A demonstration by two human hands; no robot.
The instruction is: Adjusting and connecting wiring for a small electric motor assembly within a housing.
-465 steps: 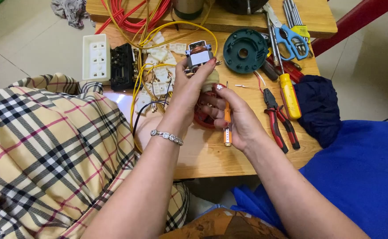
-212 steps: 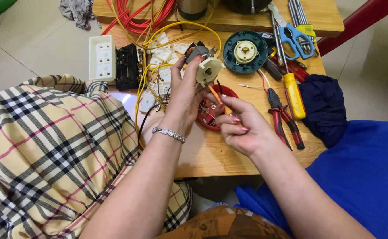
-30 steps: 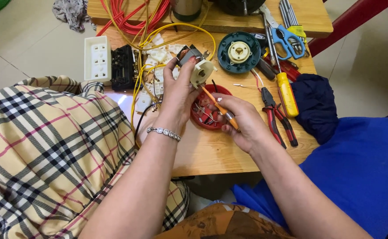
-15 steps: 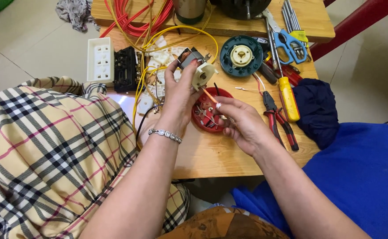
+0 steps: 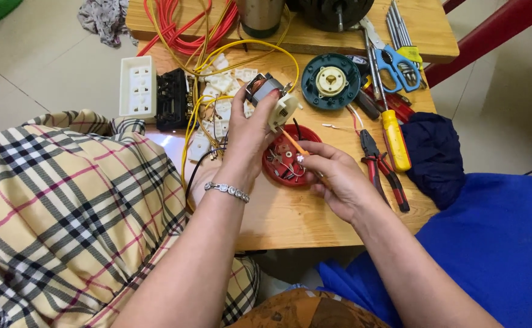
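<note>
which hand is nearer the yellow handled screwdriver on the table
Right. The right hand sits just beside the yellow-handled screwdriver, with only the red pliers between them. The left hand is farther off, raised and gripping the small motor.

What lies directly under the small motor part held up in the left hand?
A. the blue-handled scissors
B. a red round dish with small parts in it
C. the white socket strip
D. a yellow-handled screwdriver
B: the left hand holds the small motor part above the red round dish of small parts, while the right hand points a thin orange screwdriver up at it.
</note>
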